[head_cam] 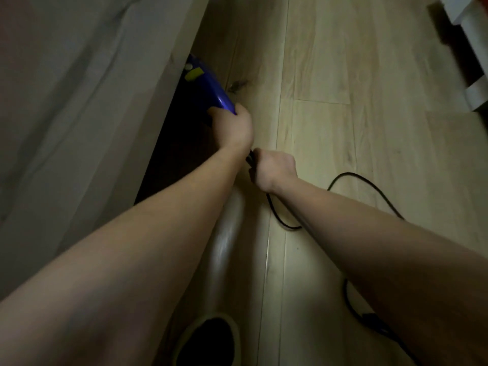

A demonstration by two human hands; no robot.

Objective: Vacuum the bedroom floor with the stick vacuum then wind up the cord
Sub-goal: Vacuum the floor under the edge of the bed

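Observation:
The blue stick vacuum (204, 87) with a yellow-green label reaches forward into the dark gap under the bed; its lower end is hidden there. My left hand (233, 126) grips the blue body near its rear. Just behind it, my right hand (273, 169) is curled round the black rear end of the vacuum where the cord leaves. The black cord (351, 178) loops over the wooden floor to the right and runs back under my right forearm.
The bed side with pale bedding (79, 114) fills the left. Light wood plank floor (343, 62) stretches ahead and right. White furniture (475, 93) stands at the far right edge. My foot in a dark slipper (208, 342) is at the bottom.

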